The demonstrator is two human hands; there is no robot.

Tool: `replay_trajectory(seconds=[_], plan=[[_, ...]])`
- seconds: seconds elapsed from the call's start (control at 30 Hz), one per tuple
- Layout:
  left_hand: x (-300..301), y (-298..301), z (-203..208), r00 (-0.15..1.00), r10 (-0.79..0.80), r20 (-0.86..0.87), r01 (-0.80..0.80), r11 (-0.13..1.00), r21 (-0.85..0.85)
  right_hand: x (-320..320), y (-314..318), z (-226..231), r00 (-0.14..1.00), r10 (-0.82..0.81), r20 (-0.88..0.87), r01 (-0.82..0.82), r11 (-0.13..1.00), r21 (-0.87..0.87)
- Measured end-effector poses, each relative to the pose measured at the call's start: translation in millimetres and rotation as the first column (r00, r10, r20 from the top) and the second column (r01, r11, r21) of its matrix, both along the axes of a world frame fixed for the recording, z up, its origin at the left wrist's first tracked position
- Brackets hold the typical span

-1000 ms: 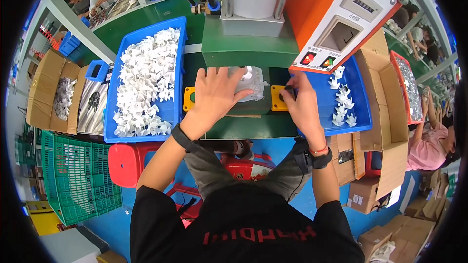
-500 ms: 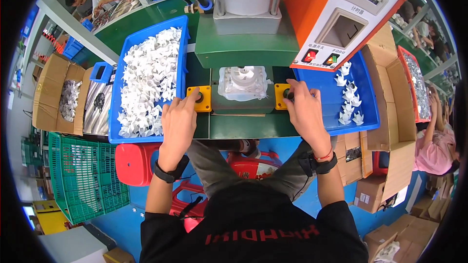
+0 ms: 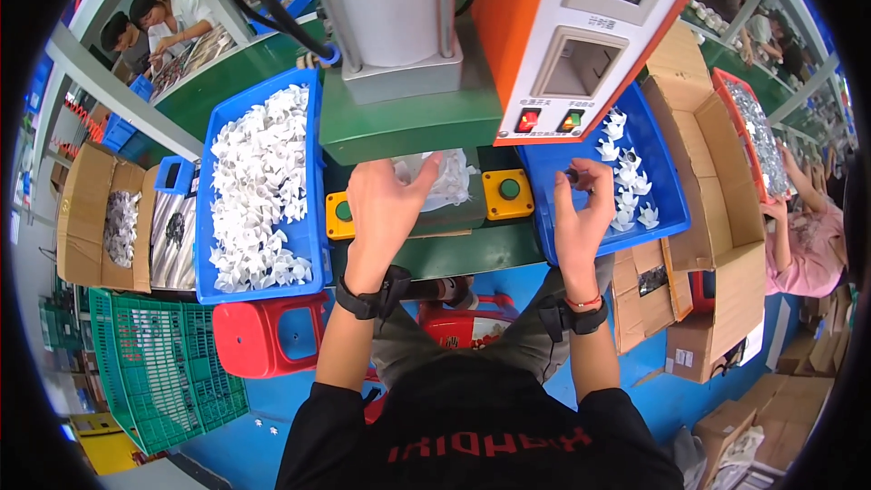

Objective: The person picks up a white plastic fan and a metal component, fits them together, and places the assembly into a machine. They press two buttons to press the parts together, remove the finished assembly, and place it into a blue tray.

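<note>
My left hand [image 3: 386, 204] is over the near left part of the press fixture. Its thumb is spread away from the fingers, whose tips are hidden; no held thing shows. Under it sits a whitish, translucent fixture [image 3: 451, 183], partly covered by the hand. My right hand [image 3: 585, 213] is above the right blue tray, its thumb and fingers pinching a small dark round piece [image 3: 572, 176]. White bladed fan wheels [image 3: 632, 183] lie in that right tray [image 3: 670, 210]. Two yellow boxes with green push buttons, the left button box [image 3: 338, 216] and right button box [image 3: 508, 194], flank the fixture.
The green press head [image 3: 413, 122] hangs over the fixture. Beside it stands an orange and white control box [image 3: 581, 54]. A blue tray [image 3: 319, 245] heaped with white fan wheels is at left. Open cartons [image 3: 717, 163] stand at right. Other people work farther off.
Both hands have left the push buttons. My left hand moved right to the fixture; my right hand moved right over the tray and now holds a small dark piece. The view has shifted.
</note>
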State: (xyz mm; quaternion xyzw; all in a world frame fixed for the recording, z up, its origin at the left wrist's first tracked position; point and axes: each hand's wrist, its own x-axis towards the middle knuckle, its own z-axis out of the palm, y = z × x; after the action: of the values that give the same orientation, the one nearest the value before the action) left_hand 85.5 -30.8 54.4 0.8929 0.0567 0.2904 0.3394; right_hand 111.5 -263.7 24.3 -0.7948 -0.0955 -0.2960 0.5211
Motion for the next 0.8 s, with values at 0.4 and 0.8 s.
replay_trajectory(seconds=[0.4, 0.8], plan=[[2, -108, -3, 0.937, -0.340, -0.080, 0.308, 0.912, -0.269, 0, -7, -5, 0.980, -0.165, 0.111, 0.104, 0.901, 0.421], [-6, -35, -9, 0.986, -0.162, 0.029, 0.126, 0.858, 0.498, 5, 16, 5, 0.991, 0.133, 0.016, -0.131, 0.939, 0.318]])
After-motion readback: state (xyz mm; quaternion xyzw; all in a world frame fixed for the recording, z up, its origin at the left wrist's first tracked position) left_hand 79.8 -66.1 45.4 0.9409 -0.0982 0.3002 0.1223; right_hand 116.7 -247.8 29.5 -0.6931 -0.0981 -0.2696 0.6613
